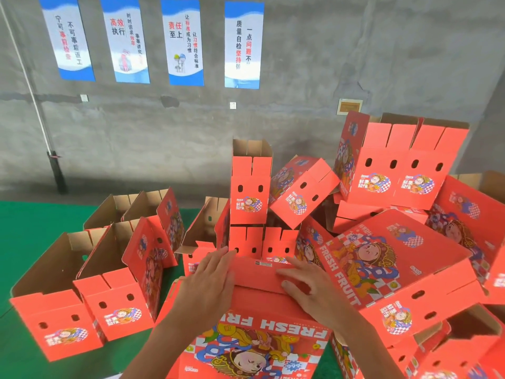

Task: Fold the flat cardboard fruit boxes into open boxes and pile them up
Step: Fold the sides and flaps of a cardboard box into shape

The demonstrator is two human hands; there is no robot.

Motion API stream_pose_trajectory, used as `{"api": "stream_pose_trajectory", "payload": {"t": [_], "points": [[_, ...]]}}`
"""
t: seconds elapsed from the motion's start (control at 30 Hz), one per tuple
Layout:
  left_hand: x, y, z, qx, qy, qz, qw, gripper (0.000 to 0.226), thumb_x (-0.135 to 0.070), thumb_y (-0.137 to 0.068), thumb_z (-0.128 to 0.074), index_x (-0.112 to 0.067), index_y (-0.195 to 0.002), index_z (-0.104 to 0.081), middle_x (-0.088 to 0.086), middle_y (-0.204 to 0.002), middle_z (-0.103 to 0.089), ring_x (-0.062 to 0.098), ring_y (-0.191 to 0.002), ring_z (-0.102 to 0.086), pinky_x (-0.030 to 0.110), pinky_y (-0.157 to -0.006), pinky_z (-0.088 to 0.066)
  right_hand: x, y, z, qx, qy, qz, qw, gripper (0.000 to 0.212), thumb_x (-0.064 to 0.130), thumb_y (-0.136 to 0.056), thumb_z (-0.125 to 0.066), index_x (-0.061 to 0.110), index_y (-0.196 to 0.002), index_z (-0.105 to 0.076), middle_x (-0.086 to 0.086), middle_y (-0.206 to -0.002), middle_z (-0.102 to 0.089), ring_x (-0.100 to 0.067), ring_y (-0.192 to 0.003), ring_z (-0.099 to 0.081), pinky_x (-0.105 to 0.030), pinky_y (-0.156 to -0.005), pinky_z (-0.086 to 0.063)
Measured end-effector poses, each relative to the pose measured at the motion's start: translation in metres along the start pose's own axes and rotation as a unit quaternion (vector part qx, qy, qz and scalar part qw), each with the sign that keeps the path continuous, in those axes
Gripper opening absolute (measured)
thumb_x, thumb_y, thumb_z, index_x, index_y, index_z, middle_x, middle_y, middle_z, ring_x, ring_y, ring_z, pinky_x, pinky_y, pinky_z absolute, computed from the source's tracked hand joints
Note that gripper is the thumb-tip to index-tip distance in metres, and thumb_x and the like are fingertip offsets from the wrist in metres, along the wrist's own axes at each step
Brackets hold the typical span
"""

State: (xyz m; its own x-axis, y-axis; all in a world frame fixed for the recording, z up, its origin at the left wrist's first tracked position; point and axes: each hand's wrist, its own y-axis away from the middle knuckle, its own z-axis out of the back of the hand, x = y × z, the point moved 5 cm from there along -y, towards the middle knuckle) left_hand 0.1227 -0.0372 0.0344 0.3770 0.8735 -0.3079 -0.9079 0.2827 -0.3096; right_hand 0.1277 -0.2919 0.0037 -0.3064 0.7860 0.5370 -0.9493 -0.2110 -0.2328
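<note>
Item: flat fruit box [254,343], red printed corrugated cardboard, "FRESH FRUIT" lettering and a cartoon figure on the broad face. Location: at 6 o'clock in the head view, directly below the hands, its far flap [259,274] raised toward 12 o'clock.

Grips: the left hand [207,280] is laid on the near left end of the flap, fingers straight and together, pressing and not clasping. The right hand [308,285] is spread open on the right end of the same flap, fingers extended, nothing enclosed.

Handling, as judged: the board is taken to be light and stiff along its panels, yielding only at the scored creases; it is likely to be dented or torn at the slotted tabs and oval vent holes if pinched there. The printed face looks smooth and may slide under a flat palm. Hold is best taken along the flap edges near the creases, both ends together, so that the fold runs straight.

Associated stock: folded open boxes [90,280] at 9 o'clock, brown interiors upward; a tumbled pile of folded boxes [388,173] from 12 to 3 o'clock, one large box [396,269] tilted at 3 o'clock, just beside the right hand.

Surface: green floor covering [24,242] at 9 o'clock.
</note>
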Motion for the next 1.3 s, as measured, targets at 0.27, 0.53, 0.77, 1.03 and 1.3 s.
{"api": "stream_pose_trajectory", "payload": {"t": [0.27, 0.53, 0.77, 1.03, 1.3], "points": [[0.007, -0.022, -0.021, 0.15, -0.087, 0.156, 0.972, 0.086, -0.07, -0.084, -0.053, -0.048, -0.155, -0.01, -0.002, -0.17, -0.003, 0.043, -0.146, -0.031, 0.054, -0.11, -0.039, -0.009, -0.014, -0.009, 0.041, 0.11, -0.084, 0.99, 0.086, 0.078, -0.085, -0.056, 0.04, -0.156, -0.024, 0.01, -0.155, -0.032, -0.015, -0.146, -0.025, -0.045, -0.119, -0.031], [0.009, -0.029, -0.018, 0.081, -0.098, 0.214, 0.968, 0.073, -0.075, -0.093, -0.032, -0.033, -0.153, -0.026, 0.006, -0.152, -0.038, 0.035, -0.128, -0.054, 0.047, -0.096, -0.047, -0.021, -0.015, 0.008, -0.089, -0.102, -0.175, 0.975, 0.061, 0.074, -0.089, -0.055, 0.028, -0.13, -0.059, 0.006, -0.13, -0.058, -0.012, -0.119, -0.054, -0.036, -0.1, -0.045], [0.026, -0.039, -0.013, 0.07, -0.085, 0.266, 0.958, 0.062, -0.052, -0.105, -0.017, -0.015, -0.153, -0.031, 0.015, -0.151, -0.043, 0.038, -0.132, -0.051, 0.052, -0.101, -0.046, -0.052, 0.043, -0.019, 0.011, -0.366, -0.387, 0.846, 0.053, 0.061, -0.104, -0.039, 0.019, -0.105, -0.071, -0.004, -0.089, -0.08, -0.025, -0.077, -0.078, -0.037, -0.062, -0.064], [0.028, -0.048, -0.008, 0.05, -0.074, 0.255, 0.963, 0.053, -0.051, -0.105, -0.03, -0.015, -0.141, -0.042, 0.011, -0.134, -0.06, 0.033, -0.119, -0.062, 0.048, -0.096, -0.05, -0.058, 0.063, -0.049, 0.189, -0.304, -0.42, 0.834, 0.036, 0.04, -0.088, -0.056, 0.01, -0.084, -0.074, -0.009, -0.079, -0.077, -0.025, -0.069, -0.075, -0.039, -0.072, -0.064], [0.064, -0.044, 0.016, -0.007, -0.012, 0.262, 0.965, 0.054, -0.065, -0.095, -0.046, -0.02, -0.126, -0.051, 0.008, -0.12, -0.065, 0.033, -0.11, -0.064, 0.046, -0.093, -0.051, -0.054, 0.059, -0.051, 0.164, -0.598, -0.374, 0.69, 0.063, 0.06, -0.091, -0.064, 0.023, -0.141, -0.059, -0.022, -0.115, -0.059, -0.018, -0.059, -0.064, -0.026, -0.056, -0.06]]}}
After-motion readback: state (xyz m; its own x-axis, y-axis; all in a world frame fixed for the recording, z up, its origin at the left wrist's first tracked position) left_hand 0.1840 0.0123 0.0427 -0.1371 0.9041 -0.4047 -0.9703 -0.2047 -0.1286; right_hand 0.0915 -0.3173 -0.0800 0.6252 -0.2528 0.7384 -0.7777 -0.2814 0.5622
